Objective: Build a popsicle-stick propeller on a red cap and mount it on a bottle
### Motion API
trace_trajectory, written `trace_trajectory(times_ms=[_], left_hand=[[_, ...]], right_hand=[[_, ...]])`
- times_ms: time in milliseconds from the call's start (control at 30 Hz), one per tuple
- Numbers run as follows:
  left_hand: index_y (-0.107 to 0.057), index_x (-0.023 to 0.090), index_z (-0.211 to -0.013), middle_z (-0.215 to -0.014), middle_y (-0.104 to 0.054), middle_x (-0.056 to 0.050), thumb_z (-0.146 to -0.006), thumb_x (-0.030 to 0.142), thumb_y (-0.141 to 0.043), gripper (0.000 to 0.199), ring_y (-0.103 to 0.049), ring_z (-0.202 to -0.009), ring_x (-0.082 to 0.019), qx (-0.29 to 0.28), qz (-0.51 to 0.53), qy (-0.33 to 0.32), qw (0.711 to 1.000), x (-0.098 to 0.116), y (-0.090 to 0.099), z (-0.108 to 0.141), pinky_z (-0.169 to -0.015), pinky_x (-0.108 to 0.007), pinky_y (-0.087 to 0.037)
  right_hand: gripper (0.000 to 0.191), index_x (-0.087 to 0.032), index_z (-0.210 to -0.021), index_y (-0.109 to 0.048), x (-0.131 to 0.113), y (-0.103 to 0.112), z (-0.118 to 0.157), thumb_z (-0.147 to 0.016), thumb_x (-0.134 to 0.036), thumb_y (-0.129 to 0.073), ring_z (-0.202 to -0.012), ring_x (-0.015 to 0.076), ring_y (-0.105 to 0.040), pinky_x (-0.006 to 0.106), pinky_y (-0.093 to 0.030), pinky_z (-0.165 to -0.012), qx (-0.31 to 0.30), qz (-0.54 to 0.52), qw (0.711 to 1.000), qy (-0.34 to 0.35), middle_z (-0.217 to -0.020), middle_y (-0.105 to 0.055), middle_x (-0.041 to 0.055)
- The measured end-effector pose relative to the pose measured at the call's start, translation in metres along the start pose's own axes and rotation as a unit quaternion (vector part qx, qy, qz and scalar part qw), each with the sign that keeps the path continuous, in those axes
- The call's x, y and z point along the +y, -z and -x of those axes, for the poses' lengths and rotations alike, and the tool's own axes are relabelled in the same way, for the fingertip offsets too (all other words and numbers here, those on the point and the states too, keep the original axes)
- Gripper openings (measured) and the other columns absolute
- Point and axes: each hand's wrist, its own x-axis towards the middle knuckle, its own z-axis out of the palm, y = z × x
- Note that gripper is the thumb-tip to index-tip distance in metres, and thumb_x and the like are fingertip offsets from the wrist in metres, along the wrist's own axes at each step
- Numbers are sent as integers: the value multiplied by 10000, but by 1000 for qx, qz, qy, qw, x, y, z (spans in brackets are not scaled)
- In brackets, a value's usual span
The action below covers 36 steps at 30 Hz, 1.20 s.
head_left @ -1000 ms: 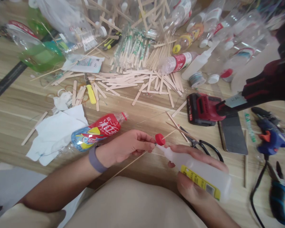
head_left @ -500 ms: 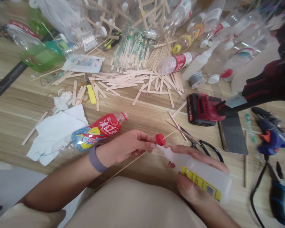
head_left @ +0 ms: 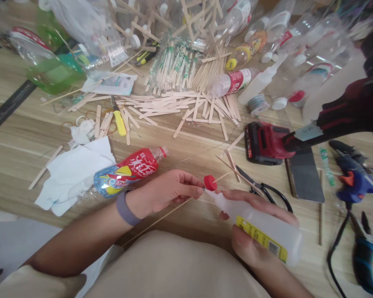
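Between the fingertips of my left hand (head_left: 170, 191) is a thin wooden skewer (head_left: 161, 220), running down toward my lap and out to the upper right. A red bottle cap (head_left: 210, 182) sits on the skewer just past those fingertips. My right hand (head_left: 251, 227) is wrapped round a white squeeze bottle (head_left: 267, 229) with a yellow label. Its narrow nozzle points left, close under the cap; whether it touches is too small to tell. Left of my hands lies an iced tea bottle (head_left: 130, 171) with a red and blue label.
Craft sticks (head_left: 174, 103) spread across the middle, with clear bottles behind. A yellow-handled tool (head_left: 119, 123) and white paper (head_left: 74, 174) lie left. On the right are a red power tool (head_left: 267, 142), a phone (head_left: 306, 174), black scissors (head_left: 273, 194), a blue glue gun (head_left: 357, 178) and pliers (head_left: 365, 252).
The loose sticks beside the scissors have shifted slightly. The squeeze bottle's base has moved a little to the left; my hands are almost unchanged.
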Motion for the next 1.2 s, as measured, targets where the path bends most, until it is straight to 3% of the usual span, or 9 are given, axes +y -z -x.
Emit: trace_trajectory(times_ms=[167, 467, 800, 900, 1067, 1200], left_hand=[[-684, 153, -863, -617, -500, 52, -686, 390, -767, 308, -314, -485, -62, 15, -30, -3, 999, -4, 2, -1, -465, -245, -173], [-667, 155, -859, -602, -496, 65, -740, 374, -715, 254, -333, -508, -67, 48, -68, -40, 996, -4, 0, 1, -489, -245, -196], [-674, 157, -819, -724, -625, 17, -715, 302, -718, 184, -500, -631, -109, 86, -84, -67, 991, -6, -4, -1, -598, -251, -336], [-676, 158, -825, -750, -636, 8, -712, 296, -721, 183, -538, -686, -125, 86, -88, -82, 989, -8, -3, -2, -651, -263, -373], [-680, 159, -828, -791, -661, -11, -714, 286, -715, 174, -569, -730, -144, 95, -108, -97, 985, -8, -3, -3, -704, -287, -410], [-684, 162, -828, -803, -672, -17, -717, 295, -717, 177, -589, -751, -154, 97, -123, -106, 982, -8, -3, -3, -720, -292, -428]], right_hand=[[359, -250, -1070, -592, 1, -4, -2, -793, -418, -749, -731, 245, -745, 271, -521, -379, 12, -22, 1000, 7, -915, -759, 83], [356, -232, -1115, -623, 6, -5, 0, -801, -332, -759, -791, 191, -727, 240, -563, -449, 8, -83, 997, 3, -1000, -754, 69], [387, -231, -1126, -610, 9, -5, 4, -793, -350, -765, -794, 207, -717, 261, -558, -456, 8, -85, 996, -9, -1003, -743, 84], [404, -231, -1125, -606, 11, -3, 6, -783, -364, -772, -892, 242, -717, 288, -572, -503, 9, -74, 997, -15, -1009, -741, 87], [393, -239, -1110, -604, 12, -2, 7, -780, -364, -776, -889, 252, -719, 337, -588, -587, 10, -63, 998, -19, -1009, -743, 82], [412, -245, -1141, -598, 12, -3, 8, -784, -348, -775, -899, 238, -712, 311, -578, -537, 8, -73, 997, -16, -1024, -743, 76]])
